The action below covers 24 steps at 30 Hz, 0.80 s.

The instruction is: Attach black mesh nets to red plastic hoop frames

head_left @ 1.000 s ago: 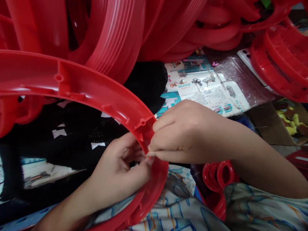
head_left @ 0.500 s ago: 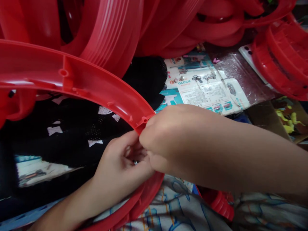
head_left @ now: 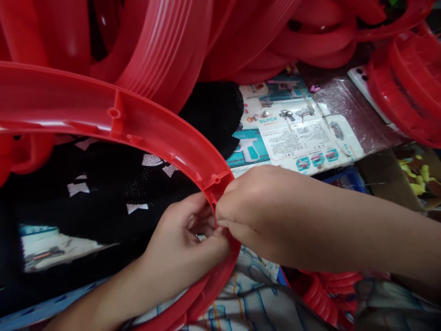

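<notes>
A large red plastic ring (head_left: pixel 144 124) arcs from the upper left down to the bottom centre, its ribbed inner side facing me. My left hand (head_left: pixel 186 243) reaches up from below inside the ring, fingers curled and pinched against the ring's inner edge. My right hand (head_left: pixel 255 207) comes in from the right, fingers closed, pinching the same spot on the rim. Both hands meet at the ring's right side. What sits between the fingertips is hidden. Black mesh netting (head_left: pixel 113 193) with white patches hangs inside the ring.
A heap of red plastic rings (head_left: pixel 206 37) fills the top. More red ribbed parts (head_left: pixel 406 87) lie at the right and small red rings (head_left: pixel 327 294) at the bottom right. A printed toy-gun card (head_left: pixel 292 133) in clear wrap lies behind my hands. Patterned cloth (head_left: pixel 255 303) covers my lap.
The ring has slid slightly to the right and down in view. My right hand has drawn back a little, showing the rim's peg again; both hands stay pinched at the same spot.
</notes>
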Motion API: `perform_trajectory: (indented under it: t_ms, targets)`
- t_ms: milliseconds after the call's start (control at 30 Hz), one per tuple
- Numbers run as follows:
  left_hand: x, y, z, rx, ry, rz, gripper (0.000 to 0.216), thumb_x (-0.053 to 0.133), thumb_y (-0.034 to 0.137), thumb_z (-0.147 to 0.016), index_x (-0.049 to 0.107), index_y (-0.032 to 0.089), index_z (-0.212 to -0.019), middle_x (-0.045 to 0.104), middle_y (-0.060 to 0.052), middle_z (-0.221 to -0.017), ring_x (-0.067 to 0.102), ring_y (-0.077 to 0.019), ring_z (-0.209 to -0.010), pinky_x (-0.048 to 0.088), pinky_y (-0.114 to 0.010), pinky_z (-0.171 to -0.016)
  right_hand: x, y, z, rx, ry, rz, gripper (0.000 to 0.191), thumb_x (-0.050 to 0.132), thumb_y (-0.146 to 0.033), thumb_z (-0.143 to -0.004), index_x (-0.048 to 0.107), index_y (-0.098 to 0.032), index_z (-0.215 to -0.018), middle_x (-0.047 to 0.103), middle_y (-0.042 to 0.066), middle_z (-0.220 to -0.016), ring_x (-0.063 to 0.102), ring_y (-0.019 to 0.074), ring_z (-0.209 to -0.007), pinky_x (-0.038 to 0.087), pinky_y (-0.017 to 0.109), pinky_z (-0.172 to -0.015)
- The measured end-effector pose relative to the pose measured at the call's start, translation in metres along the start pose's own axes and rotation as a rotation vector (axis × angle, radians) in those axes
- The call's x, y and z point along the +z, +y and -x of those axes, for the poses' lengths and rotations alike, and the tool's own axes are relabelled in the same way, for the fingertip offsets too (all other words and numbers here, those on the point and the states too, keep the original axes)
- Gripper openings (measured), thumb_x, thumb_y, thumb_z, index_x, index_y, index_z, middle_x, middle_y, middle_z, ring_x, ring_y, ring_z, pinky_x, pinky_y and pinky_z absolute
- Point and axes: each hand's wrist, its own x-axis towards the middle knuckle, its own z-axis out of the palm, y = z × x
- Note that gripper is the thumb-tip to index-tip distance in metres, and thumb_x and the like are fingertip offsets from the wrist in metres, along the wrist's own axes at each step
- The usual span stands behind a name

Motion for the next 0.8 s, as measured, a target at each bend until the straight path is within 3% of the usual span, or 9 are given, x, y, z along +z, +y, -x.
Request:
perform_trajectory:
  t_ms: [167, 333, 467, 533, 667, 800]
  targets:
    - [0.000, 0.001, 0.000, -0.030, 0.006, -0.007, 0.020, 0.055, 0.009, -0.061, 0.065, 0.018, -0.075, 0.063, 0.005, -0.061, 0.059, -0.0097, -0.054, 0.050, -0.017, -0.051, -0.006, 0.003, 0.002, -0.022, -0.091, -0.053, 0.031, 0.071, -0.011, -0.065, 0.046, -0.021, -0.049, 0.051, -0.005, -0.049, 0.040, 0.0108, -0.045, 0.024, 0.029, -0.045]
    - [0.000, 0.001, 0.000, -0.034, -0.031, -0.004, 0.022, 0.055, 0.008, -0.062, 0.065, 0.018, -0.079, 0.067, 0.003, -0.067, 0.062, -0.0109, -0.058, 0.050, -0.017, -0.053, 0.000, 0.004, 0.014, 0.015, -0.081, -0.159, 0.017, 0.059, -0.013, -0.079, 0.056, -0.017, -0.063, 0.055, -0.001, -0.059, 0.045, 0.0114, -0.052, 0.025, 0.027, -0.049]
    - [-0.006, -0.001, 0.001, -0.021, -0.073, -0.021, 0.018, 0.057, 0.009, -0.063, 0.063, 0.018, -0.077, 0.059, 0.005, -0.060, 0.053, -0.0082, -0.051, 0.046, -0.017, -0.049, 0.009, 0.004, 0.028, -0.038, 0.195, -0.178, 0.027, 0.045, -0.017, -0.089, 0.054, -0.018, -0.063, 0.052, -0.002, -0.059, 0.042, 0.0103, -0.052, 0.028, 0.027, -0.051]
    - [-0.009, -0.003, 0.002, -0.014, -0.138, 0.006, 0.019, 0.060, 0.009, -0.065, 0.063, 0.019, -0.081, 0.059, 0.005, -0.063, 0.053, -0.0081, -0.053, 0.046, -0.017, -0.050, 0.012, 0.006, 0.032, -0.108, 0.364, -0.125, 0.030, 0.040, -0.016, -0.091, 0.058, -0.018, -0.066, 0.055, -0.002, -0.061, 0.048, 0.0115, -0.058, 0.033, 0.029, -0.055]
    - [-0.011, -0.007, 0.004, -0.022, -0.211, 0.063, 0.029, 0.061, 0.008, -0.068, 0.064, 0.020, -0.094, 0.061, 0.004, -0.070, 0.056, -0.0095, -0.059, 0.048, -0.018, -0.054, 0.015, 0.013, 0.033, -0.281, 0.586, 0.016, 0.021, 0.046, -0.015, -0.088, 0.065, -0.019, -0.078, 0.069, -0.001, -0.082, 0.059, 0.0143, -0.077, 0.042, 0.032, -0.069]
    - [-0.009, -0.007, 0.004, -0.022, -0.170, 0.084, 0.028, 0.063, 0.009, -0.066, 0.064, 0.018, -0.093, 0.064, 0.002, -0.071, 0.058, -0.0108, -0.060, 0.050, -0.019, -0.055, 0.023, 0.014, 0.038, -0.286, 0.720, 0.034, 0.011, 0.057, -0.018, -0.083, 0.066, -0.024, -0.081, 0.069, -0.002, -0.092, 0.061, 0.0164, -0.088, 0.047, 0.031, -0.074]
